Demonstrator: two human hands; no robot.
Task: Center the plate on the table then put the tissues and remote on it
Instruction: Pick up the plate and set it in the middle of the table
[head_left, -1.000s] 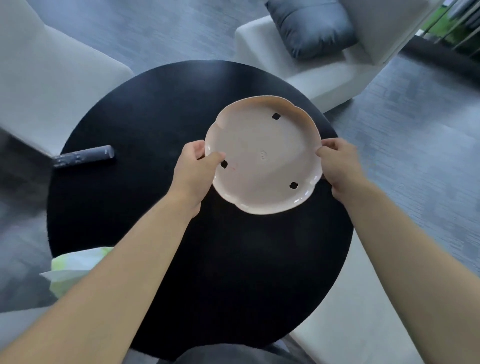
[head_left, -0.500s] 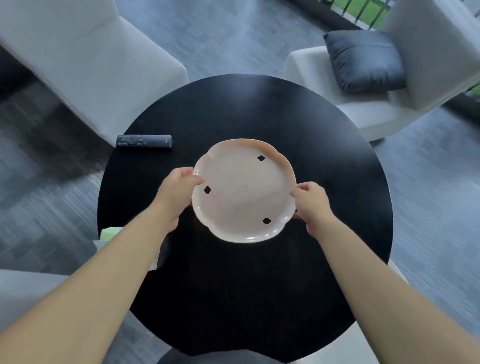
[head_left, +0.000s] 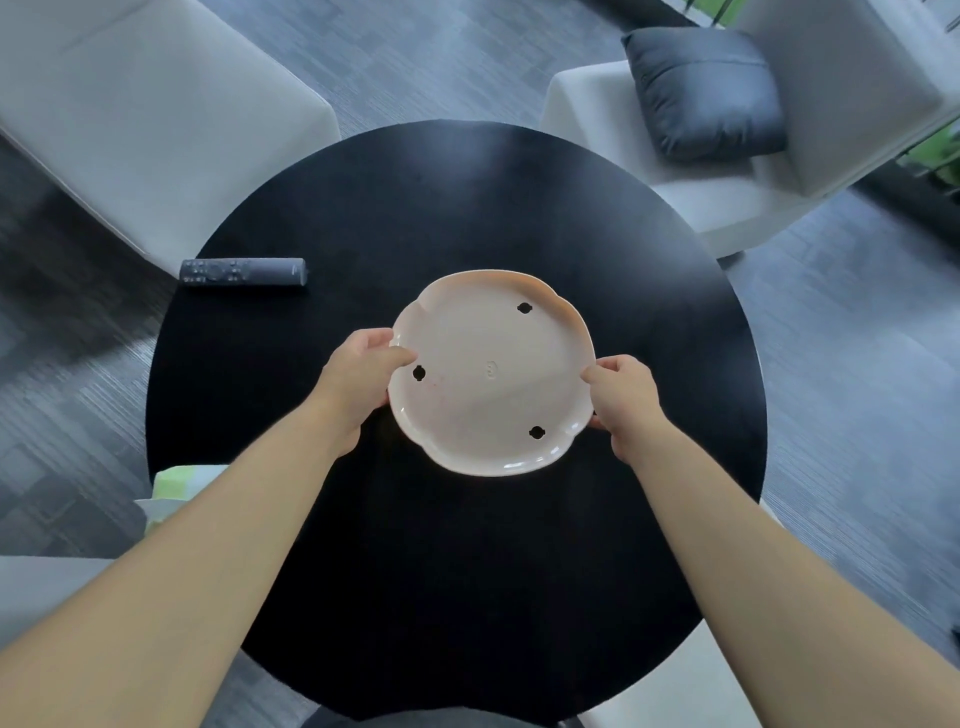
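A pale pink scalloped plate (head_left: 493, 358) with three small dark holes sits near the middle of the round black table (head_left: 467, 208). My left hand (head_left: 358, 379) grips its left rim, thumb on top. My right hand (head_left: 626, 397) pinches its right rim. A dark grey remote (head_left: 243, 271) lies at the table's left edge, buttons up. The tissue pack (head_left: 179, 480), white and green, shows at the near-left edge, mostly hidden behind my left forearm.
Pale upholstered chairs ring the table: one at far left (head_left: 156, 119), one at far right (head_left: 779, 171) holding a dark grey cushion (head_left: 706, 93). Grey carpet lies around. A dark seat edge (head_left: 415, 719) shows at the table's near side.
The plate, held in both hands, has come from the table's far right side toward its middle. The view has shifted, bringing the whole table into sight.
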